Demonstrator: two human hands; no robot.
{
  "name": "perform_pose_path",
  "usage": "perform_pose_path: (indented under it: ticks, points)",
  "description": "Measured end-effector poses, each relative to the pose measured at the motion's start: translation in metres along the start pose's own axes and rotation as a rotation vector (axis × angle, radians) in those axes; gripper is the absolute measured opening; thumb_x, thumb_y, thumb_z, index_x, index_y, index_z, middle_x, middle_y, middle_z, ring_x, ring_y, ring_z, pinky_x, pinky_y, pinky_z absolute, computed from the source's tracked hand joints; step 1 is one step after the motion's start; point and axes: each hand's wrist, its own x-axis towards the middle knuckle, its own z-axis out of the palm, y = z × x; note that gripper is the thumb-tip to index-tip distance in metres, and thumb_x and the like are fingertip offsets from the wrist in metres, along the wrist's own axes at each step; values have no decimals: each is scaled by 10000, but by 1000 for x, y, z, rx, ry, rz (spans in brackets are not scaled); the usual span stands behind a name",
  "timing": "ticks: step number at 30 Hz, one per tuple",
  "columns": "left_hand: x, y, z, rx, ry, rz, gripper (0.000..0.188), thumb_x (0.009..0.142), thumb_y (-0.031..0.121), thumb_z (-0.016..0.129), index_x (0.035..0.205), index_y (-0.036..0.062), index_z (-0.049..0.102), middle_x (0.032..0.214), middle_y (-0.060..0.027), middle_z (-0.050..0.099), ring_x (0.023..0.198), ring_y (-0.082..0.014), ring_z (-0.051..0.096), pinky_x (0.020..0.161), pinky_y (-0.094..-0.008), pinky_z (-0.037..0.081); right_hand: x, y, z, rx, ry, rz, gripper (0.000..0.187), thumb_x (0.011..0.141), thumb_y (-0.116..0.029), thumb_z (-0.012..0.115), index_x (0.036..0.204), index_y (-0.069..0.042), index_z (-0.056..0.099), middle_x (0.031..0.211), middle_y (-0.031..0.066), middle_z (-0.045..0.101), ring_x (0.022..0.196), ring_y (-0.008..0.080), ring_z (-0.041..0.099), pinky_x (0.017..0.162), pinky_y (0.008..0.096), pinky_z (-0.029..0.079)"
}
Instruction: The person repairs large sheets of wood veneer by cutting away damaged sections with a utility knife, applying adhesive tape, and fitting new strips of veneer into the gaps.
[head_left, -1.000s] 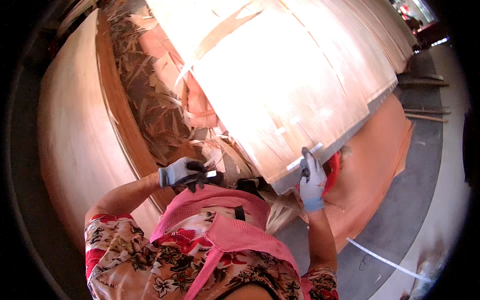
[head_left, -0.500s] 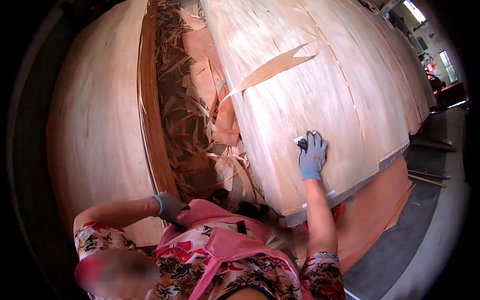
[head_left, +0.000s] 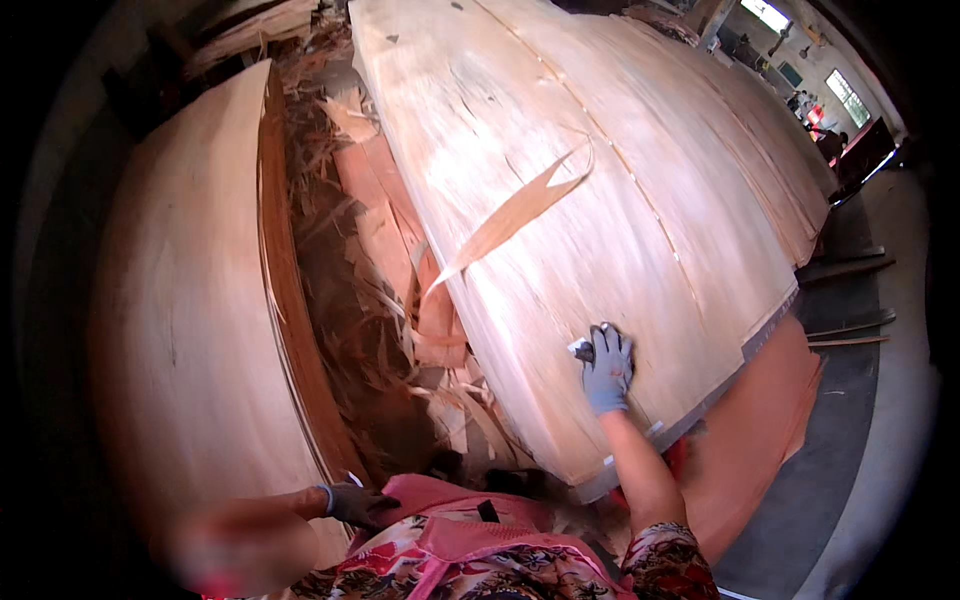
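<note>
Head view: the right hand [head_left: 607, 368], gloved, is pressing flat and open on the veneer sheet [head_left: 600, 200] at five o'clock, beside a small white-and-dark piece [head_left: 582, 349]. The left hand [head_left: 355, 502] is curling loosely at seven o'clock, holding nothing. Pressing hard is risking a split along the brittle sheet's grain.

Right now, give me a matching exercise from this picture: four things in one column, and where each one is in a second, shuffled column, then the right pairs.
Things:
1. right hand
2. left hand
3. curved veneer strip
4. veneer scraps

Places:
A. in the gap between the two stacks
B. low, against the pink apron
C. pressed flat on the big veneer sheet, near its front edge
D. lying loose on top of the big sheet, farther up

Pairs: 1-C, 2-B, 3-D, 4-A
</note>
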Motion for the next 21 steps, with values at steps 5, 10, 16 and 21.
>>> perform_pose_path:
  ticks: [5,10,16,21]
  points:
    - [-8,15,-50,-221,-130,-92,892,816,701,597,1501,175,377,1339,-179,588,1225,-355,564,1002,-423,435,-3,3,2,-15,15,0,466,770,-96,687,1229,-101,611,1297,122,547,1151,378,476,983,456,433]
    - [-22,-63,-116,103,529,231,534,922,276,644,1412,119,502,1365,-171,549,1207,-265,573,1018,-345,466,3,-9,8,60,22,6,428,795,-114,681,1219,-101,629,1298,124,558,1156,371,480,974,453,436]
    - [64,-22,-280,-892,1028,80,602,863,246,769,1355,14,512,1236,-78,620,1095,-164,577,922,-286,484,-2,2,-4,42,33,10,439,782,-110,694,1217,-98,629,1278,123,562,1141,368,489,966,451,440]
    - [129,6,-389,-859,1240,58,892,816,365,807,1476,-14,343,1264,-195,608,1152,-212,586,925,-302,483,1,2,-7,73,9,18,478,749,-71,704,1220,-86,622,1257,131,562,1120,371,491,946,450,451]
